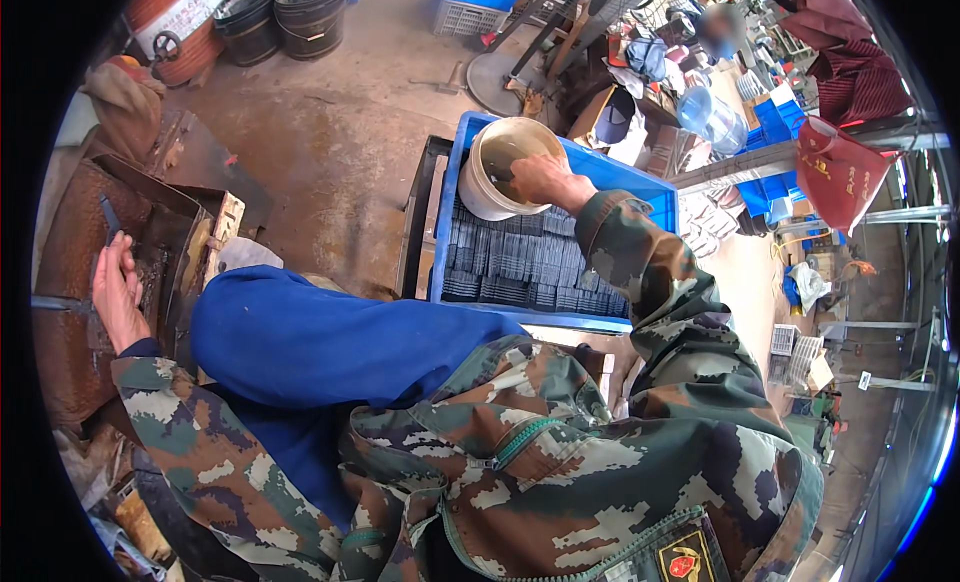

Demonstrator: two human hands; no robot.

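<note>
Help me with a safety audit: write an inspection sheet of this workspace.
Surface: brown floor, patchy and stained.
Job's things: cream bucket at the far left corner of a blue crate, above dark stacked pieces.
Clutter: piled goods and a large clear bottle beyond the crate, rightward.
Hands: right hand reaches into the bucket, grip hidden; left hand has a blue-grey strip at its fingertips, over rust-brown metal.
Cables: cannot be told apart.
Surroundings: black buckets upper left; red fabric hanging right.

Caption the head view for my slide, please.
Right hand in pale bucket over blue crate of dark stacked pieces; left hand holding slim bluish strip.
</note>
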